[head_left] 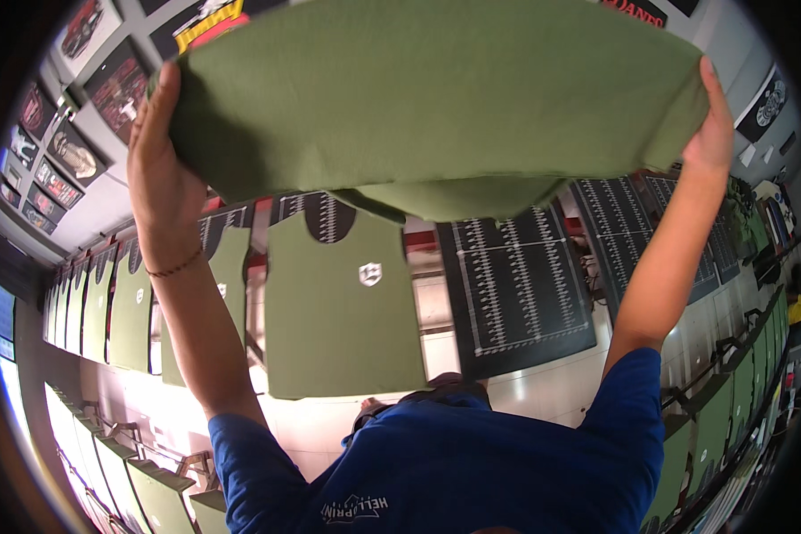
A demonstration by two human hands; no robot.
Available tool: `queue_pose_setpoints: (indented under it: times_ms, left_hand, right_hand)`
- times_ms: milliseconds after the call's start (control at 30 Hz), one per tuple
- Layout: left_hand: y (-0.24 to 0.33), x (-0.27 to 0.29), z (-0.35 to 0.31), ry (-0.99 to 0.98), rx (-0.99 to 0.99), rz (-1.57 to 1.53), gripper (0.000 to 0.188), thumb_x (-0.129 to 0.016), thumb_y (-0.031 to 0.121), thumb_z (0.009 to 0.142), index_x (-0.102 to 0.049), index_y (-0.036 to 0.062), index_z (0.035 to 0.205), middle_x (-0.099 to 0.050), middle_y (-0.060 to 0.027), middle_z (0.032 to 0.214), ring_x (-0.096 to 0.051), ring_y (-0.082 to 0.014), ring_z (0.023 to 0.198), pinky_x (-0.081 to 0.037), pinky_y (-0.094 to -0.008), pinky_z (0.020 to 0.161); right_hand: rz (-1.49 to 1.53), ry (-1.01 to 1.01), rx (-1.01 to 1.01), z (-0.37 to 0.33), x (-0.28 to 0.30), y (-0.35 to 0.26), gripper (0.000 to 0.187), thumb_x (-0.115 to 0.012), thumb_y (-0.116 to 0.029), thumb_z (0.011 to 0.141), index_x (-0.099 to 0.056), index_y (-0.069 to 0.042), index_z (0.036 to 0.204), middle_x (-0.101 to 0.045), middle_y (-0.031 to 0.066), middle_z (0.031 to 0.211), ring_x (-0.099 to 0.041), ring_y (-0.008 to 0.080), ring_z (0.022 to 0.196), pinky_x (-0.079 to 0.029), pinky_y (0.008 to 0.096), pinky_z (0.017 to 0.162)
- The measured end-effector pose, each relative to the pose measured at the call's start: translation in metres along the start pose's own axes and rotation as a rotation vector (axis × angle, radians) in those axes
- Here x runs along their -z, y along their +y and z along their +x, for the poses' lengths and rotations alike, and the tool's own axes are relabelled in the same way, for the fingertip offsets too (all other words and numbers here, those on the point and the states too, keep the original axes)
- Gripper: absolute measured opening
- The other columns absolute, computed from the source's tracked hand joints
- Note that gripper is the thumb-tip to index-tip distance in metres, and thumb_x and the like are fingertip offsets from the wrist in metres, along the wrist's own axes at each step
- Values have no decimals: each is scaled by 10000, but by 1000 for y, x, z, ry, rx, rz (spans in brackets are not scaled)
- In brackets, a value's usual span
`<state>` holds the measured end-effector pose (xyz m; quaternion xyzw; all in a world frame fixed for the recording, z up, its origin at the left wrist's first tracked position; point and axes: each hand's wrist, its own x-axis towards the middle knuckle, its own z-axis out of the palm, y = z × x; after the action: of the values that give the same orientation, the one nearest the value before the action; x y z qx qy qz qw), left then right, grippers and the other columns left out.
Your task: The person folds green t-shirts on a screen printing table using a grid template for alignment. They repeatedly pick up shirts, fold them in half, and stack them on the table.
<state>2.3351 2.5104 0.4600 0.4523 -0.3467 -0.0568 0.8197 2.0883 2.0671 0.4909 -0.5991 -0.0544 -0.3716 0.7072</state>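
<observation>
Stretched wide in the air before me is a plain olive-green shirt panel [445, 98], its lower edge drooping in a fold at the middle. My left hand [162, 173] grips its left end, thumb up along the fabric, with the other fingers mostly hidden. At the opposite end my right hand [714, 133] pinches the cloth; its fingertips are partly behind it. Under the raised cloth lies a bare black board [516, 294] with white ruler-like markings. Left of that board, another green shirt panel [338, 320] lies flat, with a scooped neckline and a small white emblem.
More boards carrying green panels [132, 311] run off to the left. Another marked black board [621, 236] stands to the right. Behind me are further rows of green-covered boards [160, 489] on metal frames. Printed pictures [73, 149] hang on the wall ahead.
</observation>
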Motion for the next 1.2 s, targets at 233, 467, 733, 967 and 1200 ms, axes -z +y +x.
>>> queue_pose_setpoints:
  times_ms: [233, 467, 733, 967, 1200]
  left_hand:
    - [53, 132, 1, 95, 157, 215, 239, -668, 257, 892, -660, 33, 974, -683, -42, 860, -652, -126, 690, -539, -247, 625]
    - [3, 235, -6, 237, 404, 28, 238, -608, 210, 925, -621, -6, 1024, -678, -100, 888, -672, -189, 757, -567, -303, 679]
    - [77, 218, -82, 290, 237, 273, 255, -599, 223, 934, -637, -14, 1022, -660, -49, 882, -621, -101, 725, -508, -234, 641]
    - [-12, 269, -277, 330, 541, 294, 234, -613, 212, 932, -644, -19, 957, -622, 16, 845, -526, -36, 735, -439, -201, 641]
    - [-127, 327, -437, 497, 835, 232, 220, -599, 183, 936, -608, -37, 930, -633, -25, 794, -579, -78, 684, -501, -261, 612]
  right_hand:
    - [-319, 82, -190, -20, -154, 62, 356, -649, -335, 888, -668, -5, 1020, -692, 68, 929, -663, 137, 784, -521, 262, 726]
    - [-119, 194, -374, -28, -214, 193, 293, -653, -235, 893, -622, 11, 1049, -656, 91, 982, -625, 186, 868, -511, 330, 765]
    - [-330, 207, -292, -91, -256, 120, 355, -636, -313, 903, -637, -5, 1079, -658, 67, 989, -619, 129, 857, -489, 271, 748]
    - [-423, 323, -711, -295, -230, 216, 520, -667, -392, 859, -601, 28, 1158, -654, 115, 1050, -620, 192, 937, -480, 319, 839]
    - [-96, 292, -957, -462, -199, 333, 429, -563, -233, 944, -511, 79, 1233, -620, 124, 1134, -606, 200, 1020, -453, 321, 904]
